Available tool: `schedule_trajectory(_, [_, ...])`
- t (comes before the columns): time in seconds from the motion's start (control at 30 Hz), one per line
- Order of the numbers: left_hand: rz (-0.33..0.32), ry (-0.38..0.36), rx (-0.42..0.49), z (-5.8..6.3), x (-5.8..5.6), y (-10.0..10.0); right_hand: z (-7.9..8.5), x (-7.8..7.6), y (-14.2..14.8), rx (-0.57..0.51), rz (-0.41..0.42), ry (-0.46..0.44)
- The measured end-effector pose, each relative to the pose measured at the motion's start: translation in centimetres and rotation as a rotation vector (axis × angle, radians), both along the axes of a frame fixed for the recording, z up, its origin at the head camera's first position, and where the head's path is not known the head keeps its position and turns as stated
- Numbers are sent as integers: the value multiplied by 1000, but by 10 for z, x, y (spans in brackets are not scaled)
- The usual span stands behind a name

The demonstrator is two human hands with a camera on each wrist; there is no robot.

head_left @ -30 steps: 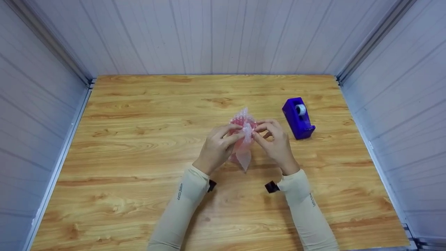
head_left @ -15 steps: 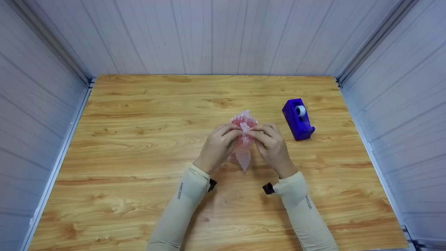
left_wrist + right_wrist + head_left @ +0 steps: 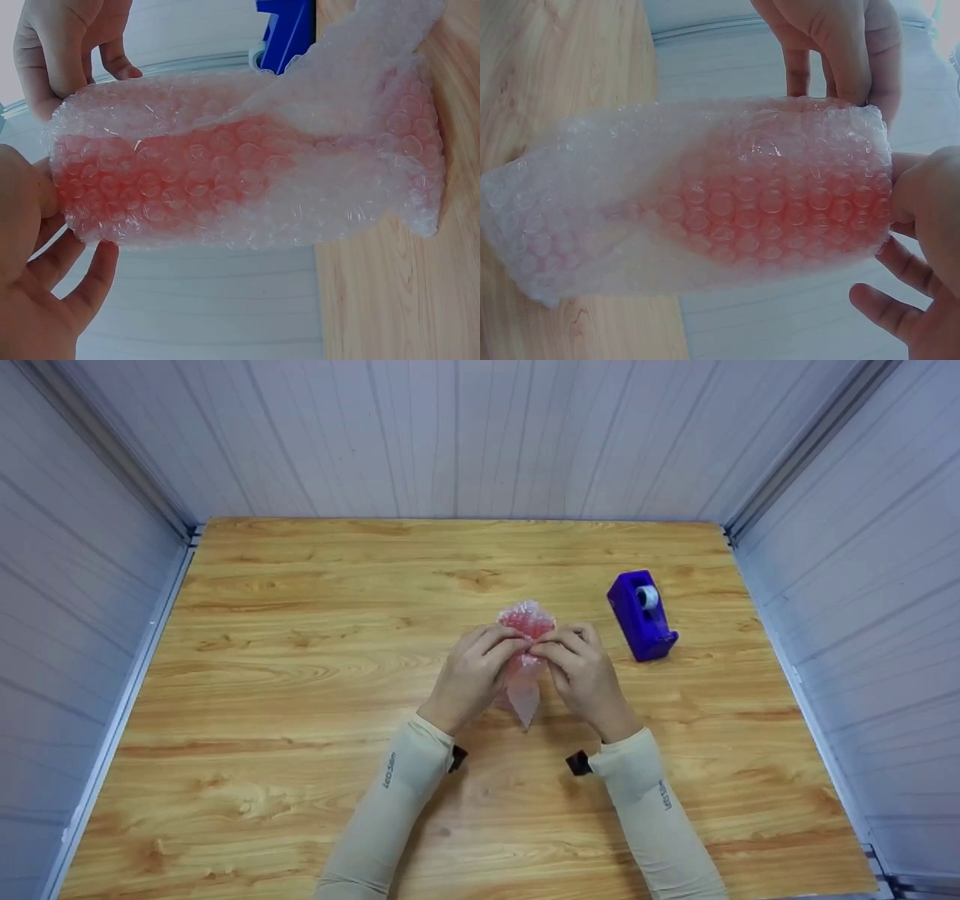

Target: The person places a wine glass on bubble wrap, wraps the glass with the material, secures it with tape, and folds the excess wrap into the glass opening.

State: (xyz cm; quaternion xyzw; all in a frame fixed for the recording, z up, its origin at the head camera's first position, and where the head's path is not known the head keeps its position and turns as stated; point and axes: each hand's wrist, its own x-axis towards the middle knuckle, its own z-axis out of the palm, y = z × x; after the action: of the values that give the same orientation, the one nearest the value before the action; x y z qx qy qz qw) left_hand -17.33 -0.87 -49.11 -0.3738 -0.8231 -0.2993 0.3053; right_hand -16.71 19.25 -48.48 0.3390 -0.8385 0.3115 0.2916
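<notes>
A reddish, roughly cylindrical item wrapped in bubble wrap (image 3: 525, 690) stands upright on the wooden table, its upper end between both hands. Through the clear bubbles (image 3: 172, 176) the red shows strongest near the top; what is inside stays hidden by the wrap. My left hand (image 3: 472, 671) pinches the wrap's top edge from the left, thumb and forefinger bent over it. From the other side my right hand (image 3: 589, 679) pinches the same edge, fingertips meeting the left ones. In the right wrist view, loose film (image 3: 577, 172) flares out at the lower end.
A blue tape dispenser (image 3: 643, 619) with a roll of clear tape (image 3: 647, 598) stands right of the hands. White panel walls (image 3: 450, 442) enclose the wooden table (image 3: 285, 675) at the back and both sides. A small black camera mount (image 3: 579, 763) hangs at the right wrist.
The flap of bubble wrap that stuck up between the fingers has been folded down at the top. My right hand has shifted slightly left, its fingertips now meeting the left hand's.
</notes>
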Motion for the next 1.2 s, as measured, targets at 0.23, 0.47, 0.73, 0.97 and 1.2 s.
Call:
schedule_trajectory(0.23, [36, 19, -82, -1, -1, -1, 5, 1, -2, -115, 28, -58])
schedule_trajectory(0.47, [42, 23, -93, -1, -1, -1, 14, -3, -1, 15, -19, -98])
schedule_trajectory(0.73, [34, 61, -45, -1, -1, -1, 16, -1, -1, 103, -48, -177])
schedule_trajectory(0.97, [-4, 42, -67, 2, -3, -2, 15, 0, -1, 149, -36, -178])
schedule_trajectory(1.2, [-16, -17, -117, 4, -2, -3, 13, -2, -2, 124, -18, -187])
